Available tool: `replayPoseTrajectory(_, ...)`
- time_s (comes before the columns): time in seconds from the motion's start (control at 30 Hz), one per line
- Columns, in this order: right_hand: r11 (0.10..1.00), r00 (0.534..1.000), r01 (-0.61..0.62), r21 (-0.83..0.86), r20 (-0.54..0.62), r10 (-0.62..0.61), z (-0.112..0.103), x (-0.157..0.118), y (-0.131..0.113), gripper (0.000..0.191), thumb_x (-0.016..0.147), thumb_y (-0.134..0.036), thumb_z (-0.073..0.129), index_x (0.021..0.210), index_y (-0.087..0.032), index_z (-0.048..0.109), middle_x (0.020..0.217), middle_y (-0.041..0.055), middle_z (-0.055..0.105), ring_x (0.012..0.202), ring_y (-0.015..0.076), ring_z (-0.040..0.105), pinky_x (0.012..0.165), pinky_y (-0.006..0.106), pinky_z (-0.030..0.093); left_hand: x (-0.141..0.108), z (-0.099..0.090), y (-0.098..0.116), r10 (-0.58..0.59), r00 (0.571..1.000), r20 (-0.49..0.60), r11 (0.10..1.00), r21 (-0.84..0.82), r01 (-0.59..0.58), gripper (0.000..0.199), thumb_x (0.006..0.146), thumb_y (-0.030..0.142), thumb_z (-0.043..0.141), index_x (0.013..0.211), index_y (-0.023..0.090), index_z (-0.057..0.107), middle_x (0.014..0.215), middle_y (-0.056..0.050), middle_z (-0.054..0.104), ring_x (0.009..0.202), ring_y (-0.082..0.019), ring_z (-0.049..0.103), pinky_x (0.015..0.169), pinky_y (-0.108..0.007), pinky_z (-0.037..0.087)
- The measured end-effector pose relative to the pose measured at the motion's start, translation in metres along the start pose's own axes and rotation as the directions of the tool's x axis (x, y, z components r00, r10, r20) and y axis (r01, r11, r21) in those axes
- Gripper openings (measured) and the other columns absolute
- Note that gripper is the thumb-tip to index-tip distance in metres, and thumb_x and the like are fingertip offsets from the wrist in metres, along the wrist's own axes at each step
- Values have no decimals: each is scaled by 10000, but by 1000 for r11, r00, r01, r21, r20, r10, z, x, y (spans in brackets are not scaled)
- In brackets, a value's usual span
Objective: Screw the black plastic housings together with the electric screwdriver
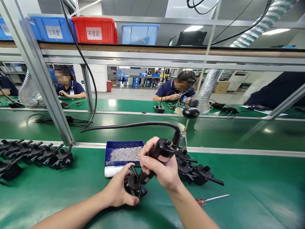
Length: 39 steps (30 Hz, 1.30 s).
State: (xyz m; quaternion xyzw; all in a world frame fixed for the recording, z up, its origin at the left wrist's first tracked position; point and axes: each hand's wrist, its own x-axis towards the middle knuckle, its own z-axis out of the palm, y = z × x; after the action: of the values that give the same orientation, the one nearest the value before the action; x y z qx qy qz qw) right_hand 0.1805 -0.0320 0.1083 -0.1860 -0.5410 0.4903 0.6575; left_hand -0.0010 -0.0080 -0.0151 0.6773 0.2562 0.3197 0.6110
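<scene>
My left hand (118, 190) is wrapped round a black pump-like housing (134, 182) with a round spout on top, steadying it on the green mat. In my right hand (165, 170) is a black corded electric screwdriver (162, 150), tilted so that its lower end meets the housing's right side. The bit's tip is hidden. Just behind them stands a blue tray (111, 144) of small silvery screws (126, 154). A white roll (112, 171) lies against the tray's front.
Similar black housings stand in a row at left (48, 152) and in a group at right (202, 173). A red-handled screwdriver (214, 198) lies by my right forearm. The cable (132, 124) arches behind my hands. Metal posts (44, 67) frame the bench; co-workers sit beyond.
</scene>
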Motion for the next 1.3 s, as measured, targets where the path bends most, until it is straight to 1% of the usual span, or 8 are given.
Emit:
replayPoseTrajectory(0.17, 987, 988, -104, 120, 126, 89, -3, -3, 1, 257, 886, -246, 875, 980, -228, 636, 722, -36, 710, 463, 82, 545, 467, 202, 438, 0, -2, 1, 66, 997, 38, 997, 28, -67, 803, 636, 226, 941, 1344, 246, 564, 1235, -37, 696, 1181, -308, 651, 1089, -452, 511)
replayPoseTrajectory(0.33, 980, 969, -192, 54, 171, 181, -1, -3, 5, 286, 847, -289, 887, 965, -215, 636, 705, -30, 694, 459, 88, 520, 477, 226, 444, 2, -3, -3, 60, 998, 22, 997, 55, -61, 873, 620, 227, 949, 1400, 224, 557, 1190, -52, 726, 1144, -332, 683, 1105, -507, 522)
replayPoseTrajectory(0.6, 992, 989, -125, -10, 73, 126, 8, -10, 10, 196, 716, -203, 801, 840, -216, 650, 692, -23, 623, 501, 111, 461, 459, 259, 370, 3, -6, -15, 16, 1000, -1, 997, 77, -16, 1099, 566, 262, 1010, 1528, 238, 480, 1237, -64, 726, 1139, -334, 700, 1126, -521, 530)
replayPoseTrajectory(0.83, 993, 991, -117, -6, 65, 117, 9, -13, 10, 180, 752, -216, 807, 847, -230, 655, 675, -26, 625, 486, 118, 464, 447, 259, 360, 2, -5, -8, 24, 1000, 14, 998, 53, -25, 1032, 597, 343, 1023, 1489, 243, 515, 1200, -49, 728, 1138, -324, 689, 1116, -510, 517)
replayPoseTrajectory(1.07, 980, 978, -201, 16, 65, 199, 14, -4, 8, 201, 810, -249, 823, 871, -219, 634, 595, -68, 589, 392, 88, 450, 412, 228, 361, -2, 4, -13, 31, 999, -20, 999, 41, -31, 977, 611, 349, 1003, 1457, 239, 526, 1240, -75, 707, 1176, -360, 666, 1067, -503, 525)
replayPoseTrajectory(1.13, 985, 984, -168, 33, 66, 165, 14, 0, 5, 209, 844, -246, 838, 912, -223, 642, 633, -50, 649, 413, 94, 496, 430, 223, 395, -6, 9, -21, 20, 998, -53, 998, 62, -17, 1028, 574, 349, 1027, 1462, 254, 516, 1264, -80, 693, 1200, -373, 651, 1067, -498, 519)
replayPoseTrajectory(1.23, 999, 1000, 15, 34, -26, -14, 12, 4, 4, 186, 906, -232, 823, 976, -240, 651, 740, -21, 730, 463, 99, 554, 469, 226, 446, -11, 16, -32, 21, 995, -98, 997, 75, -13, 1120, 547, 359, 1049, 1501, 277, 469, 1314, -81, 669, 1256, -381, 613, 1108, -503, 487)
replayPoseTrajectory(1.3, 996, 994, 85, -18, -71, -86, 10, 5, 8, 173, 927, -229, 818, 985, -241, 656, 775, -14, 737, 495, 104, 576, 494, 235, 476, -14, 19, -38, 29, 994, -110, 997, 72, -21, 1147, 547, 372, 1049, 1519, 278, 447, 1347, -87, 652, 1280, -383, 593, 1128, -505, 468)
